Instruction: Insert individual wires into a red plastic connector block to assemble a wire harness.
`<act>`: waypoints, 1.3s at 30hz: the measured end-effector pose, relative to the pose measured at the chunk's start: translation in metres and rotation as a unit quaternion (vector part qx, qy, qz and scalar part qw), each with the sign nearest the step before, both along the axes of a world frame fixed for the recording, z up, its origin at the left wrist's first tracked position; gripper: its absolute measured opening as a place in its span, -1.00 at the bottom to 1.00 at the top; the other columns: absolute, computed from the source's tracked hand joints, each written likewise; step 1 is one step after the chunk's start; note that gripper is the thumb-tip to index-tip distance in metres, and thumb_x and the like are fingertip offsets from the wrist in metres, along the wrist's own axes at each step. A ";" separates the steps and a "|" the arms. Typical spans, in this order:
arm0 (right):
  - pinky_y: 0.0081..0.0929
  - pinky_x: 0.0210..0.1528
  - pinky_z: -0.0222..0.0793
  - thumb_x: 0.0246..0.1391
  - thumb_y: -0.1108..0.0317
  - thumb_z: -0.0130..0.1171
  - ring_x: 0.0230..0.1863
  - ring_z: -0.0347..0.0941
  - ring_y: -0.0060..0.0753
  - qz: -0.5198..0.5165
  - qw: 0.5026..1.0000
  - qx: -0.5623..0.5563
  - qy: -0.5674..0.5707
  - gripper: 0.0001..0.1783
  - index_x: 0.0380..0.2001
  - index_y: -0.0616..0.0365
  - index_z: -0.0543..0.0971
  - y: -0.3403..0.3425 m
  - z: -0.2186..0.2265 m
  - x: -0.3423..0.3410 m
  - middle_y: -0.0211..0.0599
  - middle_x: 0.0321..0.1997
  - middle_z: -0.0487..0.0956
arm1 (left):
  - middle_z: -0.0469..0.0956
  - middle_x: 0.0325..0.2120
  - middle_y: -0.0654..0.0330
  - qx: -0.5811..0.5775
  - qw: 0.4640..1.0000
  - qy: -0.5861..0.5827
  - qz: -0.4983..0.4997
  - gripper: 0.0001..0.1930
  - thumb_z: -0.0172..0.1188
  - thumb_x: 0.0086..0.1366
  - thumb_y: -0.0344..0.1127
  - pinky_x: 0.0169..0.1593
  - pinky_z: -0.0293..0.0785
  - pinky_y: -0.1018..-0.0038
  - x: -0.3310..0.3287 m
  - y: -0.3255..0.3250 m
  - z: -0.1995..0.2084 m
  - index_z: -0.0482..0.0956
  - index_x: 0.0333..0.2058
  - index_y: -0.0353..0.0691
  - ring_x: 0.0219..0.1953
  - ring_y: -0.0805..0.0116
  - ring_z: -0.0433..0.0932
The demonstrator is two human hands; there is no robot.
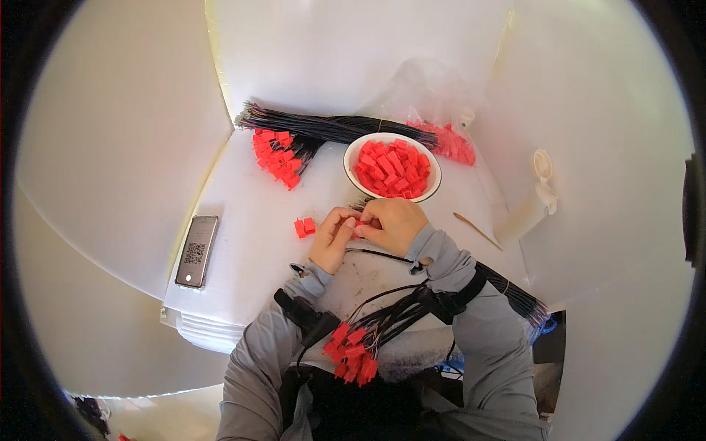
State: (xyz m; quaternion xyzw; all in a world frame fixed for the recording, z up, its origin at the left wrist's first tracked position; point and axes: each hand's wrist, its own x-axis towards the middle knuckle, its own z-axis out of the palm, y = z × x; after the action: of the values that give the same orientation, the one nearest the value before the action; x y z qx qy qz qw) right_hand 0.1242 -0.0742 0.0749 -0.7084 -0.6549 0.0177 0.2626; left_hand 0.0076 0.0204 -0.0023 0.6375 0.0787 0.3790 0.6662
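My left hand and my right hand meet over the white table, just in front of a bowl of red plastic connector housings. Both hands are closed, fingertips pinching a small red connector housing that shows only in part. A black cable runs from beneath my fingers toward the right wrist; whether it enters the housing is hidden. Left of my left hand lie loose red housings. Across my forearms and lap rests a bundle of black cables with red housings on their ends.
Behind the bowl lies a long black cable bundle, beside finished-looking red cable ends and a clear bag of red housings. A phone lies left. A thin brown stick and open-lidded white bottle are right. White panels enclose the table.
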 end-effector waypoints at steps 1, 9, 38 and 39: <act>-0.35 -0.45 0.33 -0.25 0.18 0.17 -0.51 0.43 -0.18 -0.005 1.000 0.009 0.013 -0.76 -0.59 0.14 0.51 -0.002 0.000 0.000 -0.22 -0.58 0.50 | 0.39 -0.46 0.25 -0.044 0.998 0.017 -0.040 -0.82 -0.13 0.25 -0.31 -0.38 0.31 0.65 0.000 -0.002 0.002 0.35 -0.30 -0.30 -0.48 0.56 0.35; -0.58 -0.52 0.30 -0.17 0.37 0.13 -0.62 0.40 -0.50 0.000 0.941 0.046 0.336 -0.86 -0.53 0.24 0.51 -0.025 -0.009 0.014 -0.30 -0.63 0.50 | 0.40 -0.59 0.20 -0.141 0.983 -0.090 0.076 -0.78 -0.18 0.27 -0.25 -0.61 0.21 0.64 0.001 0.009 0.000 0.35 -0.34 -0.28 -0.66 0.52 0.28; -0.77 -0.57 0.18 -0.17 0.50 0.13 -0.62 0.24 -0.78 -0.039 0.901 0.120 0.414 -0.92 -0.53 0.25 0.46 -0.040 -0.060 0.015 -0.50 -0.64 0.42 | 0.34 -0.63 0.21 -0.213 0.969 -0.095 0.078 -0.85 -0.14 0.21 -0.29 -0.72 0.12 0.65 0.000 0.001 -0.003 0.29 -0.44 -0.23 -0.78 0.49 0.20; -0.77 -0.57 0.18 -0.17 0.49 0.13 -0.62 0.26 -0.77 -0.040 0.905 0.125 0.405 -0.90 -0.50 0.25 0.46 -0.040 -0.059 0.014 -0.49 -0.64 0.42 | 0.36 -0.59 0.19 -0.231 0.972 -0.046 0.016 -0.87 -0.13 0.20 -0.32 -0.70 0.18 0.64 0.002 -0.001 -0.004 0.31 -0.41 -0.25 -0.76 0.47 0.24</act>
State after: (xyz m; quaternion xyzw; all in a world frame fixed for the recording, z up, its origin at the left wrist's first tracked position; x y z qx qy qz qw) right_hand 0.1386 -0.1141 0.0160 -0.6272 -0.4601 0.2108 0.5920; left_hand 0.0091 0.0192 -0.0058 0.4470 0.1440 0.3898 0.7921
